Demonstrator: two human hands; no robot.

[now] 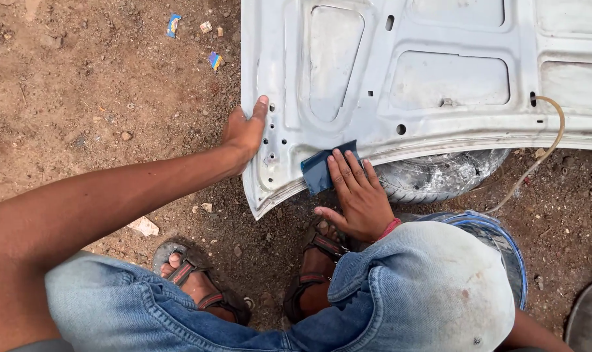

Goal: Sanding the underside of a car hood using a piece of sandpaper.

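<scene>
Ground of reddish-brown dirt (81,98) fills the left of the head view, strewn with small scraps of wrapper (173,25) at about 11 o'clock and a pale scrap (143,226) near 8 o'clock. Left hand (245,133), just left of centre, grips the left edge of a white car panel (439,78): thumb laid up over the inner face, the other fingers curled out of sight behind the edge, so the hand is closed around the metal rather than spread. The panel lies inner side up, its stamped recesses and small holes showing, and spans from centre to 3 o'clock along the top of the view. Right hand (354,195), just below centre, lies flat with fingers extended and close together, pressing a dark blue abrasive sheet (322,169) against the panel's lower rim near the corner; the thumb juts out to the side, off the sheet. A red band sits at the wrist. Below, sandalled feet (198,280) stand on the dirt at 6 to 7 o'clock, between denim-clad knees. A tyre (439,176) props the panel from underneath at about 4 o'clock, a thin hose (543,150) curves off the rim farther right, and a blue-rimmed bucket (504,241) shows beside the right knee.
</scene>
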